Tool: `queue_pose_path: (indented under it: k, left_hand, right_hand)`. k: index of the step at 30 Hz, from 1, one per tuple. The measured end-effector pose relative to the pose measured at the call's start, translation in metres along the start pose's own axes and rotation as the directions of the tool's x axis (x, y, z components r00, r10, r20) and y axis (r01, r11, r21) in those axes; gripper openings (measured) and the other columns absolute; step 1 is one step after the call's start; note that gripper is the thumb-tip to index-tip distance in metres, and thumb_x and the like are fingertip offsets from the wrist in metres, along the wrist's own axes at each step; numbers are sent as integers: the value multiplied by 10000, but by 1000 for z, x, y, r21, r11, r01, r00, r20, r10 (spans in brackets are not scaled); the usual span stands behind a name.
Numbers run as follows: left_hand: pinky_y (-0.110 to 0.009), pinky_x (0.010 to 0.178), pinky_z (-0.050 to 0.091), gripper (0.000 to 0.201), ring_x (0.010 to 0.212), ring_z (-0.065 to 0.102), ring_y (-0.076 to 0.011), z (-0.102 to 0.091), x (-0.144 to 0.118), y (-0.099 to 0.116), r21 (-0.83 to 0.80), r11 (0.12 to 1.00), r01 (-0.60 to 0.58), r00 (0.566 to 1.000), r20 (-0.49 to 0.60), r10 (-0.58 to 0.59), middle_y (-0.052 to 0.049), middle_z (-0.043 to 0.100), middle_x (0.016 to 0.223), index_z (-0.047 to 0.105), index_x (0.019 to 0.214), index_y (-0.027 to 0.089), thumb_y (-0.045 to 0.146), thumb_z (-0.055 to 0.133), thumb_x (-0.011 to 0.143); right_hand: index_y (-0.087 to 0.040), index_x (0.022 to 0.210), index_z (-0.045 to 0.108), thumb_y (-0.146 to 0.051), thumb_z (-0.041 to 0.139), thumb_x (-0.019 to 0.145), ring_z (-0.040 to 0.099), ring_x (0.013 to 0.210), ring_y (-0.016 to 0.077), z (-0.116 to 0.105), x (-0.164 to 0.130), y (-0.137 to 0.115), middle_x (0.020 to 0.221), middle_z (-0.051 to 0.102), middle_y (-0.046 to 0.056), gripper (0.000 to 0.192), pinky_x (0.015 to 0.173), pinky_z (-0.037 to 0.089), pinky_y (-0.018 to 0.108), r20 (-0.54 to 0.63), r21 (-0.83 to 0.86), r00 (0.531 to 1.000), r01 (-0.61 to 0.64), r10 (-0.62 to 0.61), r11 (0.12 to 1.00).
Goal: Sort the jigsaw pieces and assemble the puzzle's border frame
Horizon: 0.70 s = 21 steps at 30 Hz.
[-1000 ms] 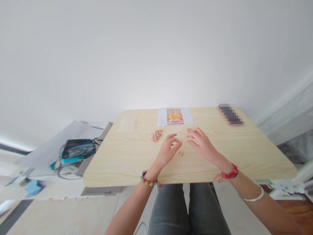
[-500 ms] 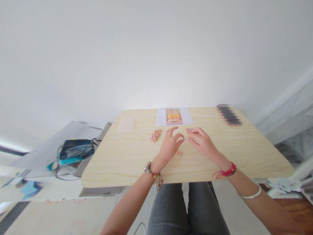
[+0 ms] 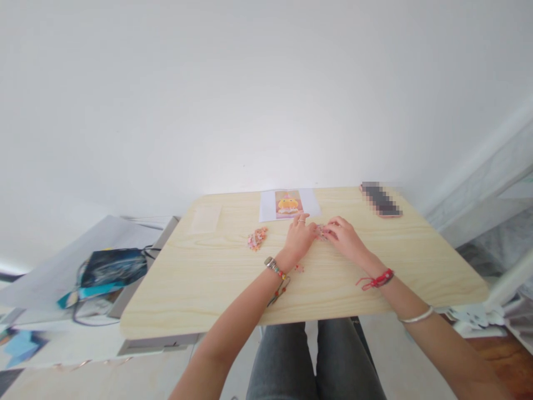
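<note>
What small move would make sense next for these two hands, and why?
Probably press the small pink pieces together: both the left hand and right hand meet over them on the table, just below the picture sheet. More pieces wait in the loose pile.

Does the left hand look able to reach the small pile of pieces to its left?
Probably yes: the left hand rests near the pile, with only bare table between them.

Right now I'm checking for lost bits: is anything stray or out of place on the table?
One small pink piece lies alone near the left wrist, apart from the pile and the pieces between both hands.
</note>
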<state>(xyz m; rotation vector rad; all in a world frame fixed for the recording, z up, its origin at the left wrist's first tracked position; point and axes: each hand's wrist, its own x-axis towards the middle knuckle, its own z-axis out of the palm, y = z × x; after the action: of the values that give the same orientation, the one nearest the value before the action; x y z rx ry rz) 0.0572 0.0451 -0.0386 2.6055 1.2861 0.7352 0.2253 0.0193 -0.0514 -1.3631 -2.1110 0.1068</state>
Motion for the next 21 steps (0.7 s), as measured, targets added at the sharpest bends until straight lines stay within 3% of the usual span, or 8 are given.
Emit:
queue_pose_path:
  k: [5,9,12,21]
  left_hand:
    - [-483,973,383,208,1171,428,-259,-19,-33,-14,-60,998,17,1000,-15,-18,-106,462,1211,599,929,191,111,630,739]
    - [-484,967,388,186,1155,437,-271,-37,-74,-21,-120,991,54,995,89,-43,-95,451,1212,637,889,210,127,648,723]
    - [-480,977,380,183,1156,432,-275,-41,-94,-17,-132,987,94,988,138,-75,-106,444,1219,652,883,204,130,653,715]
    - [-491,982,375,47,1181,413,-296,-34,-97,-5,-92,990,111,989,111,-100,-140,463,1209,638,750,152,112,631,725]
  right_hand:
    - [-196,866,651,-194,517,835,543,911,202,-5,-12,-27,929,567,73,137,816,458,387,16,69,998,65,-67,995]
    - [-187,864,647,-173,599,773,544,914,207,1,-29,-57,936,564,74,103,826,444,384,166,107,976,125,-142,986]
    - [-170,828,635,-178,607,769,547,865,198,8,-37,-72,911,563,72,66,792,446,365,231,88,966,100,-118,991]
    - [-160,750,592,-173,583,802,539,813,187,17,-39,-86,845,557,59,54,755,439,354,183,22,980,73,-76,997]
